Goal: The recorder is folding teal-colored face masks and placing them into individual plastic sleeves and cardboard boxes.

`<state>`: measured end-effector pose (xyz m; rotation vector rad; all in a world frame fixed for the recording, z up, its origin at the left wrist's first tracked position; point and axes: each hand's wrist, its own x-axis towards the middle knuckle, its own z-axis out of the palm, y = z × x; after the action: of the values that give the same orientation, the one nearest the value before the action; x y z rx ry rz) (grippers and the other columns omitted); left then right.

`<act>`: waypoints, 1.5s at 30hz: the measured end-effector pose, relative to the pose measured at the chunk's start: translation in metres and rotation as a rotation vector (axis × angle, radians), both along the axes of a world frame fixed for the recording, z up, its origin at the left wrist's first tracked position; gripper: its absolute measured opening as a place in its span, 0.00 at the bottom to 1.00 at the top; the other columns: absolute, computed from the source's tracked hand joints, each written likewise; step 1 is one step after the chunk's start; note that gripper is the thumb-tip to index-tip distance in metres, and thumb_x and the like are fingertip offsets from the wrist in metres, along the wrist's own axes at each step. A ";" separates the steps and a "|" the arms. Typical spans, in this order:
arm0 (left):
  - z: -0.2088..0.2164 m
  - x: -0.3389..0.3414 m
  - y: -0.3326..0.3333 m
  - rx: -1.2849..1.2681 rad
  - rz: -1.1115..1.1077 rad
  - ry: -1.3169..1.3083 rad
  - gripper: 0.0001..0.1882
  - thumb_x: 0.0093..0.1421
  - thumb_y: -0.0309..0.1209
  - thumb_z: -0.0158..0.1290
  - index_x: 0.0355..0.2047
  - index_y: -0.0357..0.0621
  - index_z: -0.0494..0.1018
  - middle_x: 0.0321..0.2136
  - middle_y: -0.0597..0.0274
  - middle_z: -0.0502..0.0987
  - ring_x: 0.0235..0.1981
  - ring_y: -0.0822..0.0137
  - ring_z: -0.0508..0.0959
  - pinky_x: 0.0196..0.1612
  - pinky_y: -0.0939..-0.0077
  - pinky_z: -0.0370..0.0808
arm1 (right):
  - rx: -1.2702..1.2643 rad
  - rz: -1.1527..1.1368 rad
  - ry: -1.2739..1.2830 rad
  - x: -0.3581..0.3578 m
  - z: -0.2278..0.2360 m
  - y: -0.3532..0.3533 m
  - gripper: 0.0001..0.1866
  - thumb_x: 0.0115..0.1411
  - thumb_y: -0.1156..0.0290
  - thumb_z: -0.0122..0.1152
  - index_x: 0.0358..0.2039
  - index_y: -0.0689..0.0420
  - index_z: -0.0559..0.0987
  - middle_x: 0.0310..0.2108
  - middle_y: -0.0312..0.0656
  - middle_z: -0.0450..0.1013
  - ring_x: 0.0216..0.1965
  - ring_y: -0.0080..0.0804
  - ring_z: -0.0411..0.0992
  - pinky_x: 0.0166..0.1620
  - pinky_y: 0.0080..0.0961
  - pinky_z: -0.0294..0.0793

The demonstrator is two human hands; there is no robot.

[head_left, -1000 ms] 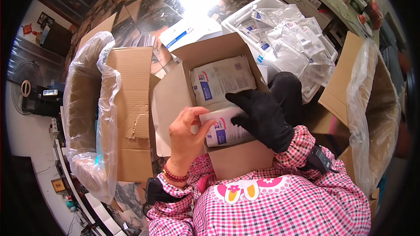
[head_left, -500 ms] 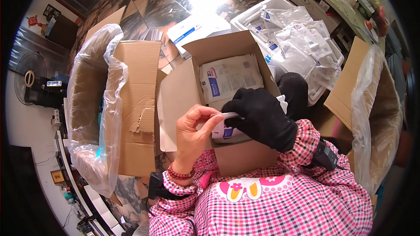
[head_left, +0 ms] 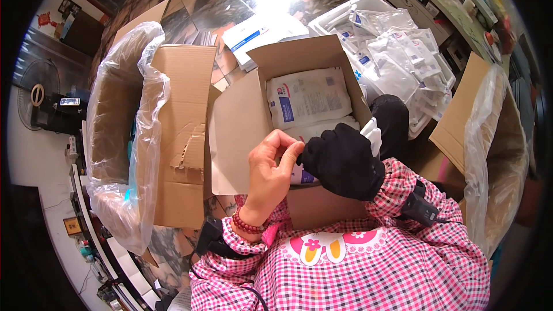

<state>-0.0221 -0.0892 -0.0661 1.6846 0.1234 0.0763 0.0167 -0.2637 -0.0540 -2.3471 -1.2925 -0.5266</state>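
Note:
Both my hands meet above an open cardboard box (head_left: 242, 144). My bare left hand (head_left: 271, 167), with red beads at the wrist, pinches thumb against forefinger; whatever is between them is too small or hidden. Against those fingertips is my right hand (head_left: 345, 164), in a black glove and curled closed, its grip hidden from view. Some white material (head_left: 373, 133) shows just beyond the glove; I cannot tell whether it is held. Inside the box lie flat white packets, the far packet (head_left: 309, 98) with a blue panel. A second packet (head_left: 302, 176) shows partly beneath my hands.
A large carton with a plastic liner (head_left: 151, 155) stands on the left, another lined carton (head_left: 495, 138) on the right. Beyond the box, a white tub (head_left: 322, 26) is heaped with white packets (head_left: 403, 57). White-and-blue flat boxes (head_left: 265, 31) lie on the patterned floor.
My hands have come closer together, the left shifting right and slightly up. The pale strip that showed between them no longer shows. The view has shifted slightly.

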 end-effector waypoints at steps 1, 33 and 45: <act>0.000 0.001 0.000 -0.016 -0.017 0.042 0.06 0.62 0.22 0.58 0.28 0.35 0.73 0.21 0.68 0.75 0.25 0.81 0.72 0.30 0.82 0.70 | -0.003 0.007 0.003 -0.001 0.001 -0.001 0.04 0.55 0.68 0.61 0.30 0.54 0.77 0.22 0.37 0.68 0.26 0.34 0.71 0.31 0.34 0.68; -0.019 -0.021 0.016 -0.063 0.004 -0.113 0.15 0.57 0.18 0.62 0.43 0.35 0.73 0.48 0.54 0.76 0.51 0.65 0.78 0.55 0.73 0.76 | 0.174 -0.132 0.161 -0.004 -0.007 -0.019 0.22 0.46 0.75 0.70 0.45 0.53 0.79 0.48 0.43 0.76 0.45 0.43 0.74 0.46 0.38 0.74; -0.010 -0.029 0.017 -0.207 -0.063 -0.079 0.06 0.55 0.18 0.63 0.33 0.36 0.78 0.45 0.54 0.75 0.47 0.66 0.78 0.51 0.76 0.76 | 0.142 -0.056 0.328 -0.009 0.016 -0.013 0.14 0.48 0.67 0.71 0.37 0.52 0.80 0.32 0.39 0.73 0.32 0.39 0.73 0.36 0.37 0.69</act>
<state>-0.0514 -0.0720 -0.0766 1.4754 0.0179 0.0794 0.0078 -0.2765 -0.0381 -2.2410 -1.0089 -0.2272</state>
